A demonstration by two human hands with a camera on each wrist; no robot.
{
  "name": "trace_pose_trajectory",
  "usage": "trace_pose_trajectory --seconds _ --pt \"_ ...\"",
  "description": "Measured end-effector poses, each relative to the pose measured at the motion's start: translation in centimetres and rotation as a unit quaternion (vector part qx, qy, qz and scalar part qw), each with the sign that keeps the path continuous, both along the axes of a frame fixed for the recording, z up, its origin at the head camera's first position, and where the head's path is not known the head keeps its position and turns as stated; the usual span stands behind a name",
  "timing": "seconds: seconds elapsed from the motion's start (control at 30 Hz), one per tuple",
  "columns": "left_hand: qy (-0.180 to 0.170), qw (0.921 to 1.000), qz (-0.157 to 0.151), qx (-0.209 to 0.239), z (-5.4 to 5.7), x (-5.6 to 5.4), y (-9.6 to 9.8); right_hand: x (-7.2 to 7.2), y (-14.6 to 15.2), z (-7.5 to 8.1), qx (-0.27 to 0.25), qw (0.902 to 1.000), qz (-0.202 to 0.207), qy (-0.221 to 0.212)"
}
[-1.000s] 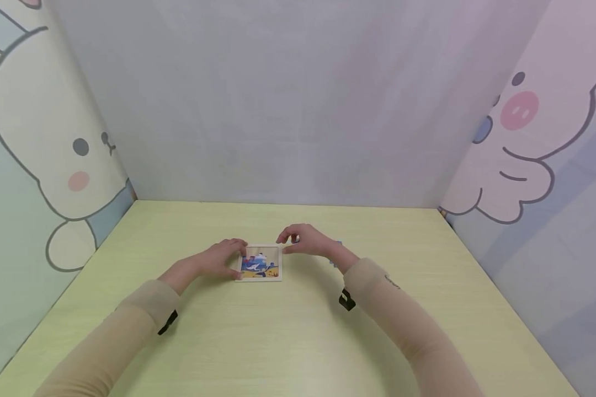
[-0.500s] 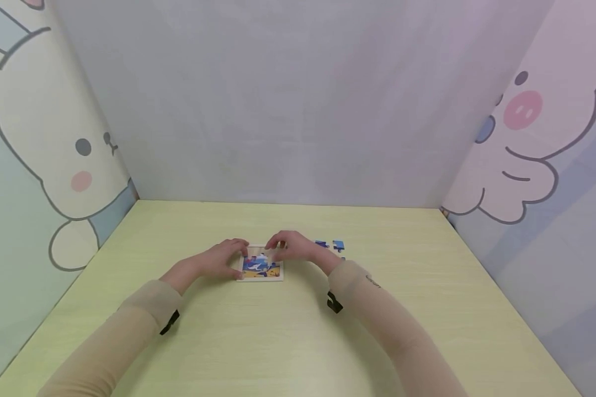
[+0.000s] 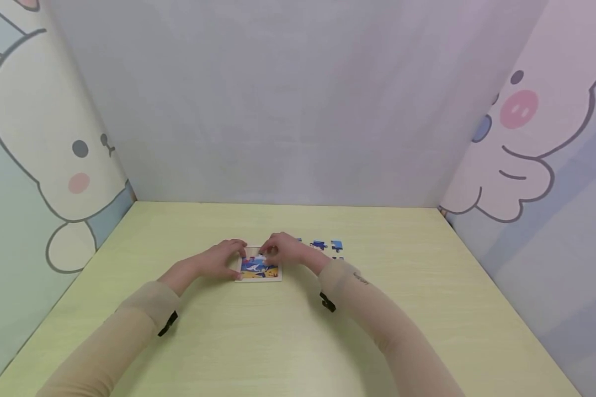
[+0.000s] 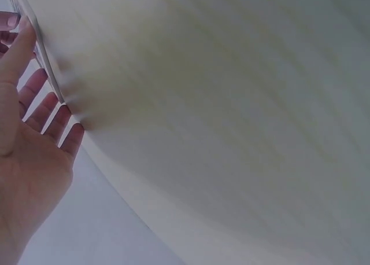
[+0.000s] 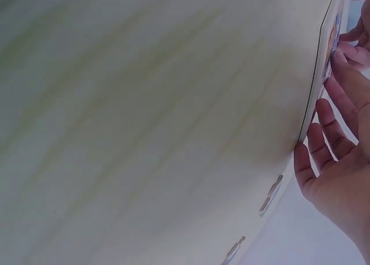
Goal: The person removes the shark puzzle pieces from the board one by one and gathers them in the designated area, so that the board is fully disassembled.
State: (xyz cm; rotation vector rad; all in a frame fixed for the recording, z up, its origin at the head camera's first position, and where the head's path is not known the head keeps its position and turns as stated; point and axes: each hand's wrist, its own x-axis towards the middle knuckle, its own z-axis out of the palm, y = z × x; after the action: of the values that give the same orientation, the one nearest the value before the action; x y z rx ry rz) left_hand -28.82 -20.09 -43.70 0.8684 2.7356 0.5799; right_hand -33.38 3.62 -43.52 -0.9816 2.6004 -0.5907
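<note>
A small jigsaw puzzle in a pale wooden frame (image 3: 258, 280) lies on the table, with a blue, white and yellow sea picture in its lower part and bare wood along the top. My left hand (image 3: 216, 260) holds the frame's left side, thumb at the near corner and fingers at the far one. Over the upper right of the frame, my right hand (image 3: 284, 248) pinches a puzzle piece, mostly hidden by the fingertips. The right wrist view has the thumb (image 5: 350, 74) and index finger meeting at the puzzle, other fingers spread along the frame's edge.
Several loose blue puzzle pieces (image 3: 319, 245) lie on the table right of the frame, partly behind my right wrist. Pale yellow tabletop (image 3: 278, 342) surrounds the frame. A grey curtain (image 3: 298, 110) stands behind, with cartoon-printed cloth (image 3: 566, 264) at both sides.
My right hand has moved left from the frame's right edge to over its upper part, uncovering more loose pieces. My left hand keeps its hold on the frame.
</note>
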Motion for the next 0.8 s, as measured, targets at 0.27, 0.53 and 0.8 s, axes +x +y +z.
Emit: trace_pose_trajectory --seconds 0.27,0.53,0.8 --pt "-0.005 1.0 0.006 0.002 -0.17 -0.14 -0.06 0.33 -0.43 0.26 0.011 0.9998 -0.013 0.009" --pt "-0.001 1.0 0.003 0.003 -0.19 -0.16 -0.05 0.6 -0.53 0.56 -0.011 0.9997 -0.021 -0.002" --pt "0.0 1.0 -0.002 0.008 0.02 -0.01 0.01 0.59 -0.51 0.75 -0.042 0.9986 -0.027 -0.018"
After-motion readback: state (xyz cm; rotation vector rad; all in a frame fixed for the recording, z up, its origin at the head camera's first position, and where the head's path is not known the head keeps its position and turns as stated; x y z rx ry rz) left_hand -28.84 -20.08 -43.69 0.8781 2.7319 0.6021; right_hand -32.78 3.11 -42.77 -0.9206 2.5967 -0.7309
